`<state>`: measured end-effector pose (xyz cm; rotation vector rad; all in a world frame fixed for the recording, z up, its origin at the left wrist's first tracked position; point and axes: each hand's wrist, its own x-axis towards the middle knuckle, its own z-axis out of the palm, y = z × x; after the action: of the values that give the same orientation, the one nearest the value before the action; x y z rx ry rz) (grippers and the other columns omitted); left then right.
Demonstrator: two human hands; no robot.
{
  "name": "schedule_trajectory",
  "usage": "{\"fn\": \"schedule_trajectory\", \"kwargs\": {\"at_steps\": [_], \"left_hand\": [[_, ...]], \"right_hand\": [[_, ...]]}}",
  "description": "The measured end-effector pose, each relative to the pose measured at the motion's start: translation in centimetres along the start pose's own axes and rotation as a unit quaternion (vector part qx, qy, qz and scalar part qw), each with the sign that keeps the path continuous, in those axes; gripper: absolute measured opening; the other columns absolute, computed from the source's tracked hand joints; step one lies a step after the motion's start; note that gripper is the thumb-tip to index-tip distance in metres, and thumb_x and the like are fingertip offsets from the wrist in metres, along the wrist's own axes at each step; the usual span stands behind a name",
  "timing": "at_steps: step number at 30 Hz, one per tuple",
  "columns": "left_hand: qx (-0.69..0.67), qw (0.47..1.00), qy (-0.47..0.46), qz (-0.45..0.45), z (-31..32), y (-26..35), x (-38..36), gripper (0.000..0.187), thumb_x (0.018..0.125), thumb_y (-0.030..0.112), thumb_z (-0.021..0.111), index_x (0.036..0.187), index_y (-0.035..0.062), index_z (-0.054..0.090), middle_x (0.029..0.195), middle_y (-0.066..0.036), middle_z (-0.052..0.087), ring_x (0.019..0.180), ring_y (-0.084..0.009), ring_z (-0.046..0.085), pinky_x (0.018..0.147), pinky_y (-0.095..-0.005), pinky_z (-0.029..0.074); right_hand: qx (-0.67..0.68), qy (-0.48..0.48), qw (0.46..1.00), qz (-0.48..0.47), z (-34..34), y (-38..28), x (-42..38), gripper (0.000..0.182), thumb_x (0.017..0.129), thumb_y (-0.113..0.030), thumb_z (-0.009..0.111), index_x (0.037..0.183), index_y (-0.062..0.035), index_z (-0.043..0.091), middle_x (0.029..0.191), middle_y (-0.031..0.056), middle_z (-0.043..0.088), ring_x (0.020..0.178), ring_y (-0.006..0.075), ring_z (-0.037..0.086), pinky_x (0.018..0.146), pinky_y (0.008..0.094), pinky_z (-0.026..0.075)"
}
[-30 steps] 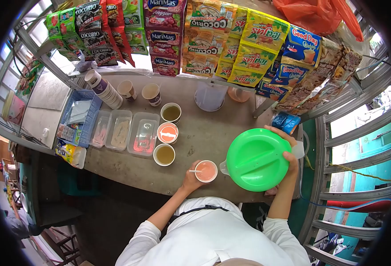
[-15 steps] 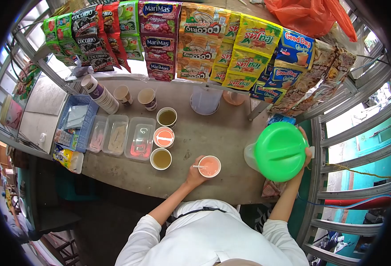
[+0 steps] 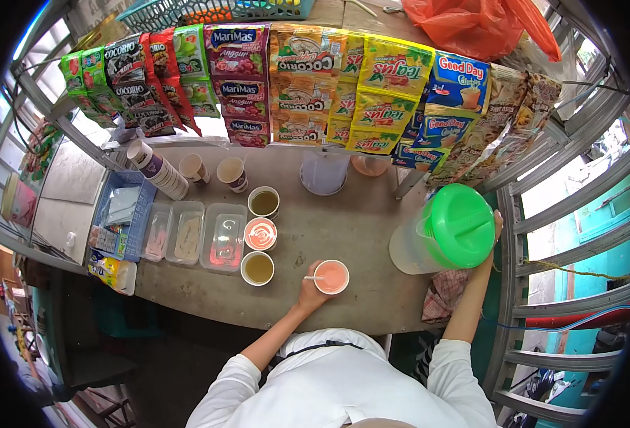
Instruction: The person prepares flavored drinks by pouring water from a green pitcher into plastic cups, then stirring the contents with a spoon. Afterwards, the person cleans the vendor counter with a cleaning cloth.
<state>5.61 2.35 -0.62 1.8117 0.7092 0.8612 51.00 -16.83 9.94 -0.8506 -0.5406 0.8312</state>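
Note:
My left hand (image 3: 310,294) is closed around a paper cup (image 3: 333,277) of pink drink near the front of the table. A thin white stick, perhaps a spoon handle or straw, lies over the cup's rim on the left. At the right, my right hand (image 3: 499,225) grips the handle side of a clear plastic pitcher (image 3: 408,247) with a green lid (image 3: 461,227); the lid hides most of its fingers. Left of my left hand stand a cup of pink drink with a pale swirl (image 3: 260,235) and two cups of greenish-brown drink, the nearer one (image 3: 258,268) and the farther one (image 3: 264,202).
Drink sachet strips (image 3: 308,85) hang across the back. Stacked paper cups (image 3: 159,171), clear plastic boxes (image 3: 223,239) and a blue basket (image 3: 147,192) stand at the left. A checked cloth (image 3: 445,294) lies by the pitcher. A translucent container (image 3: 323,173) stands under the sachets.
The pitcher has gone from tilted, its lid facing up at me, to more upright, showing more of its body. My left hand still holds the cup. The camera view has shifted slightly.

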Motion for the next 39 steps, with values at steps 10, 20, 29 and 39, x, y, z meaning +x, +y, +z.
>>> {"fn": "schedule_trajectory", "kwargs": {"at_steps": [10, 20, 29, 39], "left_hand": [[-0.03, 0.998, -0.041, -0.049, -0.4, 0.6, 0.9, 0.083, 0.062, 0.017, 0.09, 0.13, 0.0071, 0.044, 0.11, -0.014, 0.068, 0.101, -0.0295, 0.068, 0.085, -0.0377, 0.055], [-0.064, 0.995, -0.067, 0.039, -0.8, -0.3, 1.0, 0.067, 0.071, 0.019, 0.081, 0.129, 0.0074, 0.05, 0.108, -0.017, 0.067, 0.101, -0.0314, 0.067, 0.084, -0.039, 0.053], [-0.083, 0.985, -0.151, 0.03, -1.8, -0.4, 1.8, 0.076, 0.066, 0.016, 0.085, 0.132, 0.0047, 0.049, 0.122, -0.018, 0.062, 0.114, -0.0312, 0.061, 0.095, -0.0398, 0.049], [-0.103, 0.979, -0.175, -0.03, -1.9, -0.9, 1.9, 0.089, 0.059, 0.014, 0.09, 0.135, 0.0023, 0.045, 0.121, -0.018, 0.063, 0.112, -0.0321, 0.063, 0.095, -0.0401, 0.051]], "right_hand": [[-0.344, 0.394, 0.812, -0.258, 13.6, 8.3, -11.3, 0.05, 0.103, -0.037, 0.04, 0.141, -0.0048, 0.041, 0.137, 0.0115, 0.049, 0.127, 0.0259, 0.047, 0.105, 0.0396, 0.039], [-0.677, -0.066, 0.709, -0.186, 33.6, 17.3, -10.6, 0.04, 0.078, -0.03, 0.073, 0.111, -0.0109, 0.065, 0.112, 0.0122, 0.053, 0.103, 0.0294, 0.049, 0.093, 0.041, 0.036], [-0.659, -0.104, 0.739, -0.092, 31.7, 17.3, -9.6, 0.016, 0.088, -0.024, 0.065, 0.09, -0.0096, 0.072, 0.091, 0.0067, 0.065, 0.087, 0.0225, 0.06, 0.08, 0.0386, 0.037], [-0.485, -0.009, 0.873, 0.055, 30.7, 15.1, -12.8, 0.026, 0.1, -0.019, 0.052, 0.105, -0.0002, 0.069, 0.079, 0.0082, 0.063, 0.068, 0.0143, 0.058, 0.063, 0.0274, 0.046]]}}
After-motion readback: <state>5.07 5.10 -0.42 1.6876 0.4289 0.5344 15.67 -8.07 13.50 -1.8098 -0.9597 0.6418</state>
